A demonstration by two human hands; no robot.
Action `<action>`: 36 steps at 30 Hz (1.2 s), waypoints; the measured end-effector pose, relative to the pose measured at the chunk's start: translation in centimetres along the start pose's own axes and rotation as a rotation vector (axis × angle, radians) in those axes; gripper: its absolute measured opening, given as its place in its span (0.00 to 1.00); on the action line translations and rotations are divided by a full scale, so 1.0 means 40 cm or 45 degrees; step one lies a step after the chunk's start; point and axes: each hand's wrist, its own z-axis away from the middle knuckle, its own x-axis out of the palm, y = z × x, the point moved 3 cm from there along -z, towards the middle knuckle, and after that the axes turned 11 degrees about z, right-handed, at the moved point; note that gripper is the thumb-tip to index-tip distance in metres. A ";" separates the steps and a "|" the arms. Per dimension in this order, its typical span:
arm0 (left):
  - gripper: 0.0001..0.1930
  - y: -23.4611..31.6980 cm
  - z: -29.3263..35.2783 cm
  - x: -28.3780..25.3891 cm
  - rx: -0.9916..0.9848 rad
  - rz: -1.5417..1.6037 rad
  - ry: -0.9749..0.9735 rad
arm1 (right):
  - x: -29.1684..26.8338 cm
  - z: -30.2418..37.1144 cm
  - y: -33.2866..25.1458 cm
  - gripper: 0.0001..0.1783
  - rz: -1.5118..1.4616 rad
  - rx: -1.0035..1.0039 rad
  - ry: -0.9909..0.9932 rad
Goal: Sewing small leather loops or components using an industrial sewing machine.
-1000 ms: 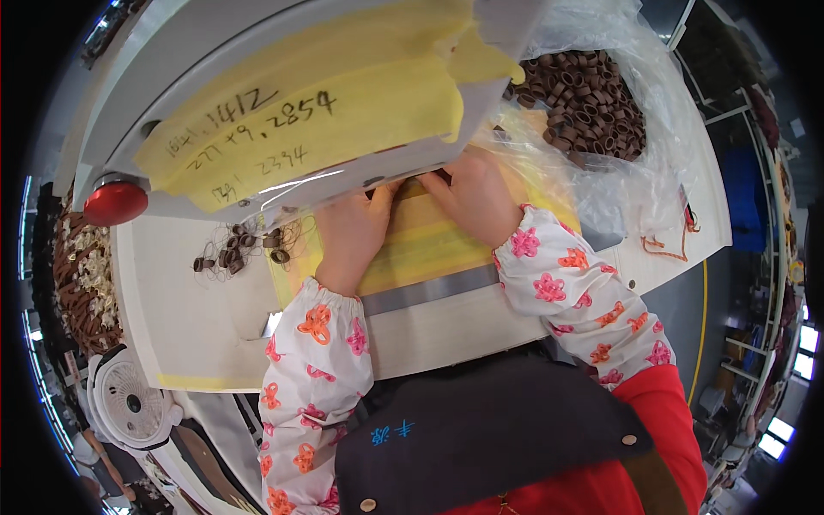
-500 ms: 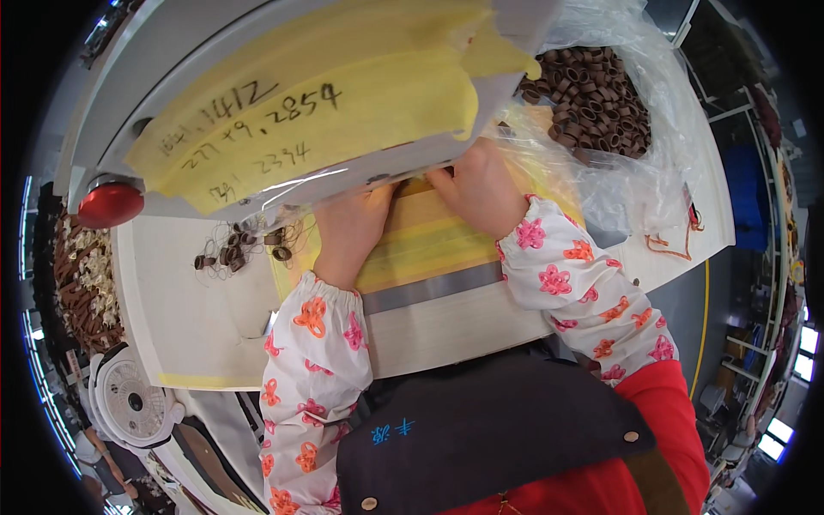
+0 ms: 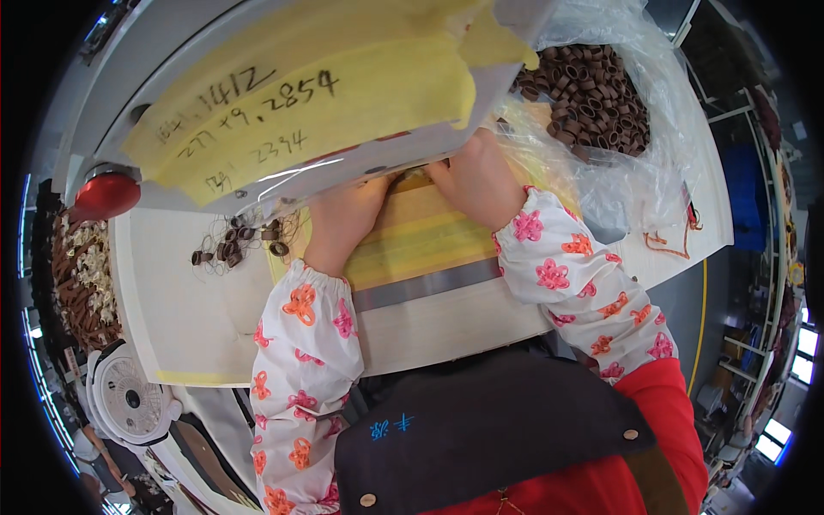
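My left hand [image 3: 343, 225] and my right hand [image 3: 477, 182] meet beneath the front edge of a large pale grey machine head [image 3: 283, 184]. Both look closed, with thumbs turned toward each other, and the machine head covers most of the fingers. A small dark patch shows between the thumbs, but what they hold cannot be made out. Under the hands the worktable is covered by a yellow taped surface [image 3: 421, 245], with a grey metal strip [image 3: 429, 286] along its near side. Left of my left hand lie several small brown loops [image 3: 230, 249] tangled in thread.
A clear plastic bag [image 3: 618, 184] with a heap of brown loops [image 3: 596, 103] lies at the right. Nearby is an orange cord [image 3: 668, 247]. A red button [image 3: 107, 197] sticks out from the machine's left side. A white fan [image 3: 133, 399] stands beyond the table's left edge.
My left hand and forearm have shifted slightly left. My right hand stays almost in place under the machine head, and the whole view has moved a little.
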 end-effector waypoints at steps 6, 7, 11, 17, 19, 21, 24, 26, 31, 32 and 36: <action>0.14 -0.021 0.005 -0.003 -0.101 0.062 -0.023 | 0.007 -0.006 0.009 0.04 -0.018 0.017 -0.029; 0.11 -0.009 0.005 0.001 -0.115 0.053 -0.012 | 0.005 -0.006 0.011 0.04 -0.019 0.013 -0.030; 0.10 0.006 0.002 0.001 -0.082 -0.002 0.027 | 0.004 -0.007 0.012 0.04 -0.030 0.014 -0.054; 0.15 -0.016 0.002 0.007 0.024 0.077 0.060 | 0.000 -0.007 0.007 0.05 -0.069 0.110 -0.134; 0.15 -0.007 0.006 0.003 -0.103 0.045 0.022 | -0.009 -0.006 0.006 0.06 -0.082 0.162 -0.142; 0.15 -0.002 0.009 0.004 -0.186 -0.028 -0.006 | -0.007 -0.002 0.011 0.06 -0.059 0.135 -0.128; 0.14 0.009 0.007 -0.002 -0.216 -0.210 -0.010 | -0.005 0.000 0.015 0.06 -0.127 0.157 -0.110; 0.11 0.025 0.019 -0.010 -0.204 -0.335 -0.003 | -0.007 0.001 0.021 0.06 -0.180 0.193 -0.119; 0.06 0.042 0.087 -0.003 0.425 -0.334 0.007 | -0.010 0.023 0.003 0.09 -0.343 0.378 -0.236; 0.06 0.050 0.107 0.013 0.412 -0.279 -0.048 | -0.007 0.035 0.002 0.10 -0.428 0.430 -0.297; 0.07 0.101 0.150 0.025 0.412 -0.123 -0.173 | -0.013 0.064 -0.011 0.12 -0.742 0.636 -0.525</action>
